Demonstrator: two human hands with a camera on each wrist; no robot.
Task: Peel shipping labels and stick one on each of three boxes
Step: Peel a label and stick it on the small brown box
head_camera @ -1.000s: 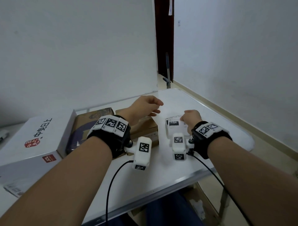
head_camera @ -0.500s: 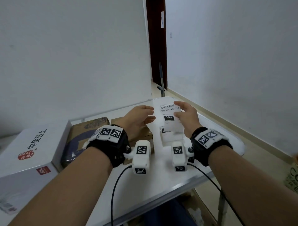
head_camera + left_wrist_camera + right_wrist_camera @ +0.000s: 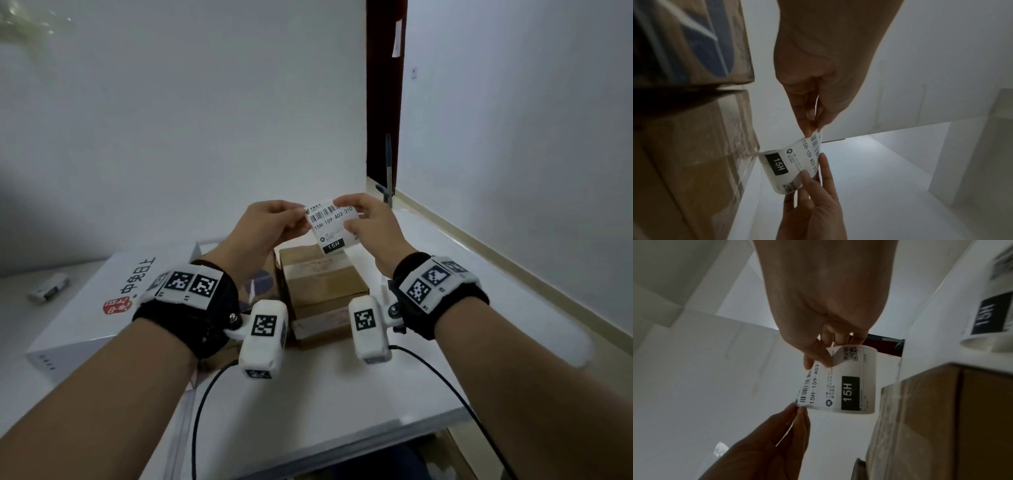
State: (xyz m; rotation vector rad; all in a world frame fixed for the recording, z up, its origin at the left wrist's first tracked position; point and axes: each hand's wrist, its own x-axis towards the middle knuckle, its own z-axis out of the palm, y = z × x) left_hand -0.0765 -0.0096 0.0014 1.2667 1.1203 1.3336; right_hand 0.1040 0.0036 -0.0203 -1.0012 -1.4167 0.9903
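Both hands raised above the table, a curled shipping label held between them in the air. Left hand pinches the label's barcode corner between thumb and fingertips; the left wrist view shows the pinch at the label's top edge. Right hand grips the opposite side, thumb on the printed face near the QR code, fingers behind. Label reads "15H-159-A03-210" with a black "15H" block; its lower part curls under.

Directly below the hands: a small brown box, taped, with a faded label on top. Left of it, beneath the left wrist, a second brown box with blue print. Further left of the left hand, a large white box with red and black characters. Another printed label lies on the table right of the right hand.
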